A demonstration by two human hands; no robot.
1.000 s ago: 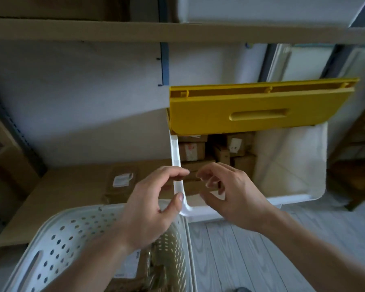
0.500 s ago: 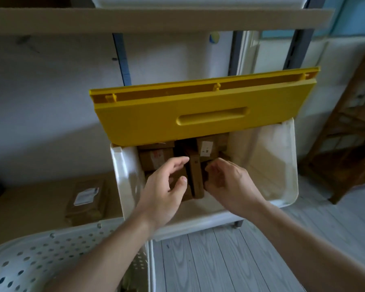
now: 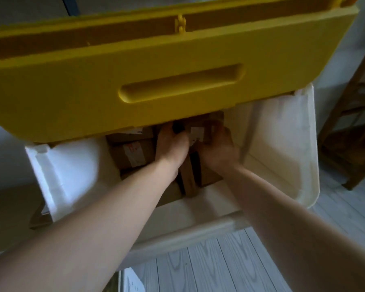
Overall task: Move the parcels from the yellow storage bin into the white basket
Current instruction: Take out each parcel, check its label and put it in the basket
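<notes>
Both hands now deep in storage bin [image 3: 282, 157], center frame, under raised yellow lid [image 3: 135, 81]. Left hand [image 3: 172, 144] and right hand [image 3: 217, 148] clasp 1 labelled parcel [image 3: 198, 133]; lift-out looks imminent. White basket [image 3: 129, 281] barely visible, bottom edge.

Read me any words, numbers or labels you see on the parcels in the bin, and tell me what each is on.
No text is legible.
Label with red marks on the left parcel: too blurred to read.
White label on the parcel between both hands: too blurred to read.
Yellow lid: no text visible.
</notes>
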